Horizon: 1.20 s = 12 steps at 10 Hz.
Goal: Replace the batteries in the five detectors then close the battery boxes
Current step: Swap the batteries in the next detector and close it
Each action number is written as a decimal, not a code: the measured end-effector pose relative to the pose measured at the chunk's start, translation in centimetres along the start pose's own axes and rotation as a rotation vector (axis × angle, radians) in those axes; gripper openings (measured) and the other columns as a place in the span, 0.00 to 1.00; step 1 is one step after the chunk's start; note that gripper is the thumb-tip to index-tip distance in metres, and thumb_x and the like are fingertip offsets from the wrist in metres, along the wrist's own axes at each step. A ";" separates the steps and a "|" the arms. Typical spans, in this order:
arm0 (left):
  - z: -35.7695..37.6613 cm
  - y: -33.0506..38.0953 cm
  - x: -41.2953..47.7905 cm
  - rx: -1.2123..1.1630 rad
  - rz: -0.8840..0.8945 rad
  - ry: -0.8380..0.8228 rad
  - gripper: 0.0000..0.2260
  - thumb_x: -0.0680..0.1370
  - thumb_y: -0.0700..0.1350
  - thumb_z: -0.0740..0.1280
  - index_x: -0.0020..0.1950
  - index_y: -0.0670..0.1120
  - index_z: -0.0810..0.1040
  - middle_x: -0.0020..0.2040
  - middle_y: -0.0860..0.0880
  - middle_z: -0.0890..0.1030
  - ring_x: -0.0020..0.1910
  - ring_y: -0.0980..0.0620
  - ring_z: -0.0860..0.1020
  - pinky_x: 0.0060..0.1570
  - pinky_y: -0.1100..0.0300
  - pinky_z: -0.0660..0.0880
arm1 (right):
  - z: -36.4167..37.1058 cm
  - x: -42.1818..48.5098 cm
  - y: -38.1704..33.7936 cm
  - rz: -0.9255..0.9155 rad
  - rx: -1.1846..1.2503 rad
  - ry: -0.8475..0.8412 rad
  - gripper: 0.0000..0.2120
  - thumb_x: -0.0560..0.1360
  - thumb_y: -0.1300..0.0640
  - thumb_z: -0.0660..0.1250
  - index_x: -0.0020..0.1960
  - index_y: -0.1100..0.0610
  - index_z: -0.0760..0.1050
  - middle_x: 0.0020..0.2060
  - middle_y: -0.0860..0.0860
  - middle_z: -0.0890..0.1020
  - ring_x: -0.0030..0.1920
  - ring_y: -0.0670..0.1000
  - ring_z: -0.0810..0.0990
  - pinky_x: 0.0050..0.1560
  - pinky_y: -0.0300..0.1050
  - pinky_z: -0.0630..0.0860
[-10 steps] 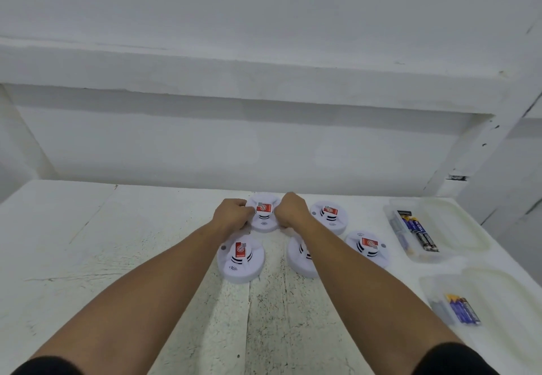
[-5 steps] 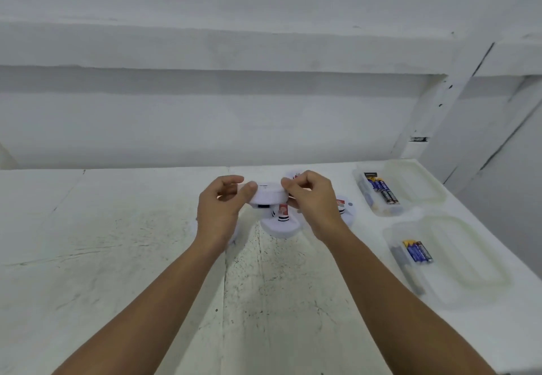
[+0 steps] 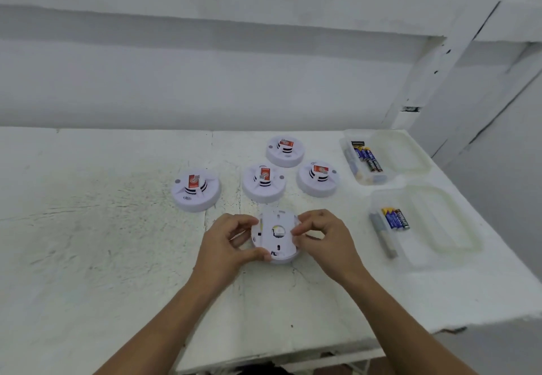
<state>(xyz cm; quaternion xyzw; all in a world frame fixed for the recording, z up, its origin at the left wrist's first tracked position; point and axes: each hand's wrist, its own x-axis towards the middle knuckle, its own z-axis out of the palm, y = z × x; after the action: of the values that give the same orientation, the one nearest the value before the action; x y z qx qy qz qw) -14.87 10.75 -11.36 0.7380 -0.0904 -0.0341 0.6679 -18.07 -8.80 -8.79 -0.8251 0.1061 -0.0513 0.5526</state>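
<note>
Held detector (image 3: pixel 275 235) turned underside up, above near middle of white table (image 3: pixel 88 228) — left hand (image 3: pixel 227 247) pinching its left rim, right hand (image 3: pixel 325 236) pinching its right rim. Four other detectors (image 3: pixel 196 189) upright on table beyond, red labels on top. At right, two clear open boxes — far box (image 3: pixel 390 154), near box (image 3: pixel 425 228) — each holding batteries (image 3: pixel 396 218).

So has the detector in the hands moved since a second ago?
Yes. The held detector left the back of the cluster and now sits nearer the person than the four resting detectors, flipped underside up.
</note>
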 end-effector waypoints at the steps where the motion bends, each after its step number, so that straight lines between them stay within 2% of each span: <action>1: 0.0 -0.1 -0.3 0.000 -0.008 -0.014 0.26 0.56 0.32 0.81 0.51 0.46 0.80 0.51 0.45 0.80 0.52 0.53 0.81 0.54 0.61 0.78 | 0.1 -0.6 0.5 -0.051 -0.015 -0.009 0.09 0.68 0.68 0.72 0.37 0.55 0.82 0.48 0.48 0.77 0.51 0.39 0.76 0.42 0.28 0.75; 2: -0.1 0.4 -0.5 0.011 -0.012 -0.034 0.28 0.57 0.31 0.80 0.53 0.47 0.79 0.52 0.47 0.82 0.52 0.54 0.81 0.53 0.63 0.77 | -0.1 -0.6 0.6 -0.110 -0.089 -0.038 0.07 0.69 0.66 0.72 0.40 0.55 0.83 0.49 0.47 0.75 0.53 0.38 0.75 0.43 0.27 0.75; 3: -0.6 0.7 -0.5 0.179 -0.005 -0.095 0.29 0.61 0.39 0.81 0.58 0.55 0.77 0.53 0.60 0.82 0.55 0.62 0.79 0.56 0.69 0.74 | -0.5 -0.7 0.6 -0.172 -0.230 -0.122 0.07 0.71 0.60 0.71 0.44 0.49 0.82 0.51 0.43 0.72 0.54 0.38 0.73 0.46 0.28 0.75; 4: -0.8 1.3 -0.6 0.313 -0.009 -0.214 0.35 0.63 0.47 0.80 0.67 0.59 0.70 0.58 0.69 0.76 0.60 0.71 0.72 0.57 0.77 0.66 | -1.3 -0.6 0.3 -0.272 -0.411 -0.221 0.08 0.71 0.55 0.71 0.49 0.46 0.81 0.54 0.44 0.69 0.53 0.42 0.72 0.50 0.30 0.72; 5: -0.2 1.7 -0.5 0.314 -0.042 -0.336 0.41 0.61 0.47 0.81 0.67 0.63 0.64 0.56 0.80 0.70 0.61 0.77 0.67 0.56 0.80 0.63 | -1.8 -0.3 -0.6 -0.341 -0.571 -0.324 0.10 0.72 0.52 0.70 0.54 0.46 0.79 0.59 0.45 0.69 0.59 0.45 0.67 0.56 0.34 0.65; 6: 0.6 2.0 -0.2 0.426 -0.047 -0.400 0.51 0.58 0.54 0.82 0.74 0.60 0.56 0.57 0.80 0.67 0.61 0.79 0.61 0.68 0.63 0.61 | -2.2 0.4 -1.8 -0.393 -0.662 -0.414 0.11 0.73 0.52 0.69 0.55 0.49 0.78 0.64 0.46 0.70 0.66 0.46 0.65 0.64 0.40 0.63; 7: 1.3 2.5 -0.2 0.491 -0.059 -0.410 0.54 0.58 0.53 0.82 0.74 0.59 0.51 0.57 0.76 0.61 0.51 0.89 0.47 0.65 0.60 0.52 | -2.1 1.2 -2.6 -0.443 -0.752 -0.508 0.12 0.74 0.53 0.68 0.56 0.54 0.76 0.69 0.49 0.68 0.69 0.49 0.63 0.68 0.41 0.59; 8: 1.8 2.2 0.1 0.532 -0.039 -0.371 0.56 0.54 0.58 0.81 0.75 0.57 0.54 0.58 0.73 0.61 0.49 0.89 0.43 0.68 0.58 0.48 | -1.9 1.6 -2.8 -0.422 -0.777 -0.586 0.11 0.76 0.54 0.65 0.58 0.56 0.73 0.71 0.49 0.65 0.70 0.48 0.62 0.67 0.38 0.58; 9: 2.0 1.5 0.7 0.546 -0.043 -0.324 0.52 0.53 0.60 0.81 0.72 0.59 0.59 0.57 0.71 0.66 0.57 0.81 0.52 0.65 0.61 0.50 | -2.0 1.7 -2.5 -0.425 -0.779 -0.607 0.10 0.78 0.56 0.63 0.59 0.57 0.72 0.72 0.48 0.64 0.69 0.46 0.64 0.62 0.35 0.61; 10: 2.0 1.0 1.2 0.569 -0.052 -0.303 0.50 0.51 0.63 0.80 0.68 0.64 0.61 0.56 0.68 0.71 0.60 0.60 0.64 0.61 0.63 0.51 | -2.0 1.6 -2.1 -0.436 -0.760 -0.611 0.10 0.79 0.57 0.62 0.58 0.58 0.72 0.72 0.48 0.64 0.68 0.47 0.66 0.61 0.38 0.65; 11: 1.9 1.0 1.4 0.555 -0.053 -0.293 0.49 0.49 0.63 0.78 0.68 0.62 0.64 0.55 0.67 0.73 0.59 0.69 0.63 0.63 0.62 0.51 | -1.9 1.9 -1.7 -0.438 -0.751 -0.617 0.09 0.79 0.58 0.61 0.58 0.57 0.72 0.72 0.47 0.64 0.67 0.48 0.68 0.61 0.42 0.68; 12: 2.0 1.3 1.4 0.521 -0.066 -0.301 0.49 0.49 0.63 0.77 0.68 0.61 0.65 0.53 0.68 0.73 0.55 0.80 0.57 0.64 0.60 0.52 | -2.0 2.2 -1.5 -0.446 -0.729 -0.637 0.09 0.79 0.57 0.62 0.58 0.57 0.72 0.72 0.47 0.65 0.67 0.48 0.69 0.62 0.44 0.68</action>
<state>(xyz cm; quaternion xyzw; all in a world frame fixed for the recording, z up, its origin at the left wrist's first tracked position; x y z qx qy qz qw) -13.97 8.44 -10.22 0.8736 -0.1700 -0.1404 0.4338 -16.17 -10.52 -6.68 -0.9407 -0.2342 0.1258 0.2106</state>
